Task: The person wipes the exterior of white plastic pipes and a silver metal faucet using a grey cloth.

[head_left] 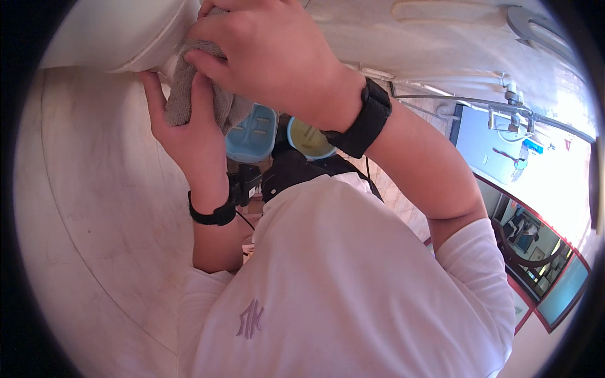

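Note:
A grey cloth [181, 91] is bunched at the upper left, against the lower edge of a smooth white rounded fixture [135, 38]. From below, my left hand [189, 142] grips the cloth between thumb and fingers, one fingertip close to the fixture's edge. My right hand [268, 57] is bent over the top of the same cloth; its thumb and fingers press on it, and some fingertips are cut off by the upper edge. Both wrists wear black straps.
Under my arms stand a light blue plastic stool or tub [252, 135] and a round basin [309, 137], yellowish inside. A pale wall [94, 208] rises on the left. To the right are pipes [513, 104], a pale blue panel [482, 142] and a red-framed mirror or window [532, 252].

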Tool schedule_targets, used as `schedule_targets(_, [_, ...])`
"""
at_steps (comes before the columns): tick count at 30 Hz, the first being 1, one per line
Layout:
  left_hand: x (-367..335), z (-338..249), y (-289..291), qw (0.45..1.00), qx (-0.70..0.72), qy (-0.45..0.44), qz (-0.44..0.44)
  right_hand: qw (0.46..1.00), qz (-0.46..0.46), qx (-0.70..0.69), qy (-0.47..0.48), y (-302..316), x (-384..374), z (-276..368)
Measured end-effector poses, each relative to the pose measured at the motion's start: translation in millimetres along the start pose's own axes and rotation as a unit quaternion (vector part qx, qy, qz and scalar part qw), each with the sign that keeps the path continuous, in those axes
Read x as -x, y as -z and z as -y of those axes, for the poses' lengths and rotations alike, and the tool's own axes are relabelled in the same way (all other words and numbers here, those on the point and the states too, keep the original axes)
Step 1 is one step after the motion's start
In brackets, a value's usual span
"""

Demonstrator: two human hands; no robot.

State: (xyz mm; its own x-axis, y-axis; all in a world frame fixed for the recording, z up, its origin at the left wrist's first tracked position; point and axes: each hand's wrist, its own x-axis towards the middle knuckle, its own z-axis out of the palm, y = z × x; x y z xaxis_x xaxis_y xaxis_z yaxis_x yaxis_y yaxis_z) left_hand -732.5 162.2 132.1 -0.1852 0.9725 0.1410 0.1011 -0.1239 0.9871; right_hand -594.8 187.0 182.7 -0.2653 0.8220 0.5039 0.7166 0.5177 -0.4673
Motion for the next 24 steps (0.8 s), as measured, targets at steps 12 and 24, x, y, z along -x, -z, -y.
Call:
schedule_targets(12, [2.0,2.0,4.3,1.000,-0.027,0.003,-0.012,0.998,-0.044,-0.052,-0.008,-14.0,-3.1,-3.1])
schedule_targets(24, [-0.2,6.6,6.0,1.000,-0.019,-0.003,-0.016,0.999,-0.045,0.009,-0.009,-15.4,-2.1,-0.3])
